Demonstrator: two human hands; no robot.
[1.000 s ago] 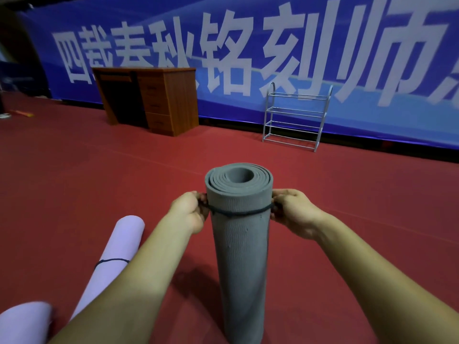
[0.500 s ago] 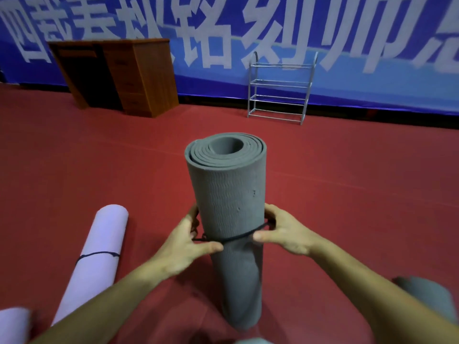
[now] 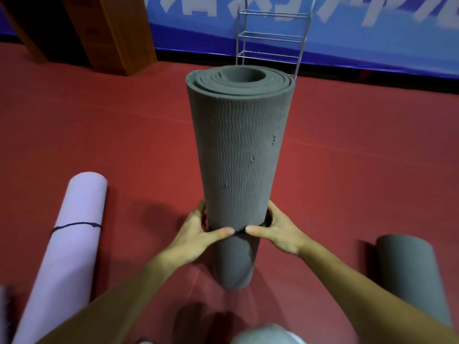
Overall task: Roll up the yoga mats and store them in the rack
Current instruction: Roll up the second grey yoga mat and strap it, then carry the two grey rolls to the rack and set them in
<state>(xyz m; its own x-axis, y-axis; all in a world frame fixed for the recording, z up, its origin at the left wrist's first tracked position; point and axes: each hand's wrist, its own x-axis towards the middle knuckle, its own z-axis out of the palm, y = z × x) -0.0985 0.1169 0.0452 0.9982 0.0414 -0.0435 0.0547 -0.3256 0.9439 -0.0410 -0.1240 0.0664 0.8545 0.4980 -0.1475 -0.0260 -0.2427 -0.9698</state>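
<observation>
Mats, three clear ones: upright grey mat between left hand and right hand, second grey mat off right, lilac mat off left. Plus one wire rack, one wooden desk.

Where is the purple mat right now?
In the head view, the purple mat lies rolled up on the red floor at the lower left, to the left of the upright grey mat.

The upright mat stands between the left mat and right mat, rack behind it.
</observation>
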